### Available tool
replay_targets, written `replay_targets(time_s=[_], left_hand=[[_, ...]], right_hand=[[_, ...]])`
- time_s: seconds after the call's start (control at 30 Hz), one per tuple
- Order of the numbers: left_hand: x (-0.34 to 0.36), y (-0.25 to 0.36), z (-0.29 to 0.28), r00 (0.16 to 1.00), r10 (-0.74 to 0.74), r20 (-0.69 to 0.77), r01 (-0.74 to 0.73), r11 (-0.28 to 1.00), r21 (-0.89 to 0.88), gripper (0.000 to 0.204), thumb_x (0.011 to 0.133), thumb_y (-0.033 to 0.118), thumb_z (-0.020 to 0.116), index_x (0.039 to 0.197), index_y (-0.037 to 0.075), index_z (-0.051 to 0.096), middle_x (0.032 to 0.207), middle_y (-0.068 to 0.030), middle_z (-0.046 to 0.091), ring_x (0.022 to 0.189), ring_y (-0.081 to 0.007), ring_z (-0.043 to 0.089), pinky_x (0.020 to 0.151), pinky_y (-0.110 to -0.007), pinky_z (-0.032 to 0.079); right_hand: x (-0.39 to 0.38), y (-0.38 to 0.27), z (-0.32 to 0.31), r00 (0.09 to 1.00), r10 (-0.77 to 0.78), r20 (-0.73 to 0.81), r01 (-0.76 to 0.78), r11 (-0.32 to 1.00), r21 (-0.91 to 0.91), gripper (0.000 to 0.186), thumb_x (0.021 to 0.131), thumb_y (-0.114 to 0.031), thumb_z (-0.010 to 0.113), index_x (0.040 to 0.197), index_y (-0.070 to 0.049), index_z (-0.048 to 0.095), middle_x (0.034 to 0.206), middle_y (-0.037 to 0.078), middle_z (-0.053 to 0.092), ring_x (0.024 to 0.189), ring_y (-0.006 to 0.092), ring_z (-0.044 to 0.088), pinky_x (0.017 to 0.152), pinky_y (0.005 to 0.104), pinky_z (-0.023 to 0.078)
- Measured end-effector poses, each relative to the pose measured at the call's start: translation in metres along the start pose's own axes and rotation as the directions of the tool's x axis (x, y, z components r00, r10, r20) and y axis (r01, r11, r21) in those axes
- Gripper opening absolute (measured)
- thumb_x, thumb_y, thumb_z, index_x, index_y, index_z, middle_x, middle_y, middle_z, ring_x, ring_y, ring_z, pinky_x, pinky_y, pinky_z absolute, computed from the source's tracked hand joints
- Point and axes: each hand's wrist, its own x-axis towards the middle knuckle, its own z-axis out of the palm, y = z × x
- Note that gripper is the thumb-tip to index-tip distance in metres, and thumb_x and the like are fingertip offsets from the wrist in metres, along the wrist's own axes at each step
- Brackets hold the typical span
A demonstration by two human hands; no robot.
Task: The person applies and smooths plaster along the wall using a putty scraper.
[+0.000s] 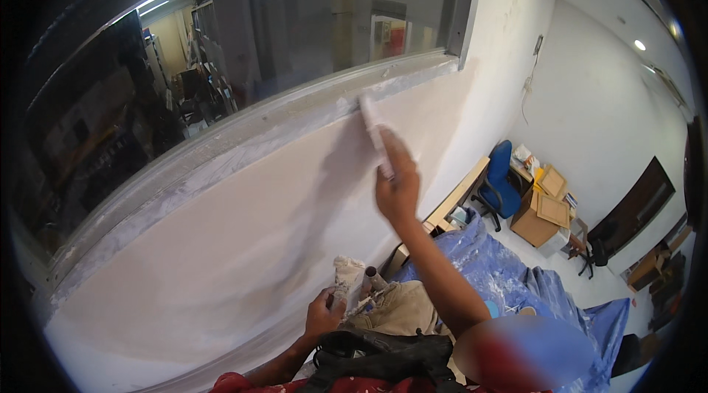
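Note:
My right hand (398,183) is raised to the white wall (243,238) just under the window ledge. Its fingers are closed around a pale, flat, putty-smeared scraper (371,119), seen nearly edge-on, whose upper end meets the strip below the window frame. Lower down, close to my body, my left hand (323,318) grips a broad putty knife (348,273) caked with off-white putty. Its handle is mostly hidden by the fingers. Grey-white putty is smeared along the window ledge (295,116).
A dark window (295,32) fills the upper left. Blue plastic sheeting (501,268) covers things at lower right, beside a wooden edge (457,194). Farther off stand a blue office chair (503,179) and cardboard boxes (542,216). A dark round tube end (371,272) sticks up near my left hand.

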Motion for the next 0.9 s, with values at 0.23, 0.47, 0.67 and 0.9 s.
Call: replay_targets(time_s=[0.23, 0.47, 0.67, 0.9], left_hand=[[0.006, 0.014, 0.0, 0.994, 0.091, 0.061, -0.095, 0.993, 0.066, 0.049, 0.089, 0.03, 0.069, 0.122, -0.005, 0.062, 0.097, -0.0178, 0.073, 0.088, -0.0223, 0.07, 0.082, -0.037, 0.054], [-0.011, 0.01, -0.002, 0.998, -0.063, 0.003, 0.063, 0.998, 0.012, 0.047, 0.089, 0.027, 0.069, 0.122, -0.005, 0.062, 0.1, -0.0177, 0.073, 0.09, -0.0215, 0.071, 0.082, -0.035, 0.054], [-0.009, 0.009, -0.006, 1.0, 0.002, -0.02, 0.0, 0.996, 0.087, 0.05, 0.089, 0.027, 0.069, 0.125, -0.006, 0.061, 0.102, -0.019, 0.073, 0.091, -0.0223, 0.071, 0.083, -0.034, 0.054], [0.0, 0.0, -0.009, 0.998, -0.069, -0.001, 0.069, 0.997, -0.032, 0.047, 0.09, 0.022, 0.067, 0.126, -0.007, 0.059, 0.092, -0.0121, 0.071, 0.073, -0.0145, 0.067, 0.07, -0.031, 0.054]], right_hand=[[-0.044, -0.091, -0.027, 0.913, -0.215, 0.347, 0.149, 0.967, 0.207, 0.061, 0.076, -0.001, 0.071, 0.135, -0.015, 0.063, 0.131, 0.008, 0.065, 0.123, 0.029, 0.061, 0.1, 0.0428, 0.045], [-0.017, 0.02, -0.05, 0.993, -0.084, 0.087, 0.09, 0.994, -0.06, 0.056, 0.083, 0.008, 0.059, 0.136, -0.011, 0.062, 0.135, 0.015, 0.063, 0.124, 0.0371, 0.058, 0.105, 0.0432, 0.045], [-0.026, 0.053, -0.043, 1.0, 0.004, 0.003, -0.004, 1.0, 0.019, 0.058, 0.088, 0.009, 0.046, 0.143, -0.01, 0.056, 0.13, 0.016, 0.065, 0.113, 0.0324, 0.064, 0.095, 0.0401, 0.05], [-0.028, 0.082, -0.064, 0.748, 0.663, 0.041, -0.518, 0.544, 0.66, 0.013, 0.091, -0.01, 0.055, 0.097, -0.003, 0.063, 0.086, 0.003, 0.066, 0.076, 0.0155, 0.062, 0.071, 0.0328, 0.054]])
